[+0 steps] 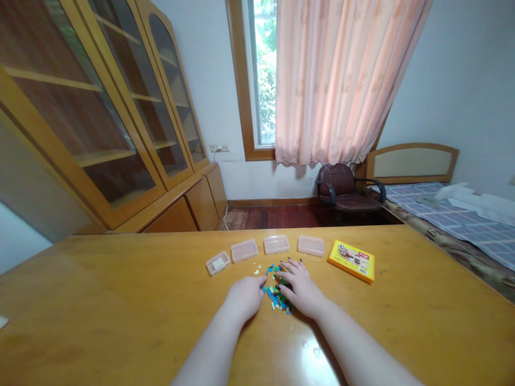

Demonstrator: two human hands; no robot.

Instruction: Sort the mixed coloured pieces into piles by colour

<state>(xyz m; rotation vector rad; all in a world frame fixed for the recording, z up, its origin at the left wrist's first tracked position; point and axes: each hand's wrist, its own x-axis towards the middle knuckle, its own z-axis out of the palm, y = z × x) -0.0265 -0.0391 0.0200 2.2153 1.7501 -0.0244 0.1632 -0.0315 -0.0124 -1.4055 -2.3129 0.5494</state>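
A loose pile of small toy building bricks [278,301], blue, green, yellow and white, lies on the wooden table between my hands. My left hand [246,299] rests at the pile's left side. Its index finger is stretched out to the bricks' edge, while the other fingers are curled and mostly hidden. Over the right part of the pile, my right hand [302,287] is open with fingers spread, its fingertips among the bricks. It covers some of the green ones. A few small white pieces [256,270] lie apart, just beyond my left hand.
Beyond the pile stand clear plastic boxes: a small one [213,268] with a white item inside, then three larger ones [244,251], [276,245], [311,246]. A yellow box [352,261] lies to their right. A chair [341,187] stands past the table's far edge [257,231].
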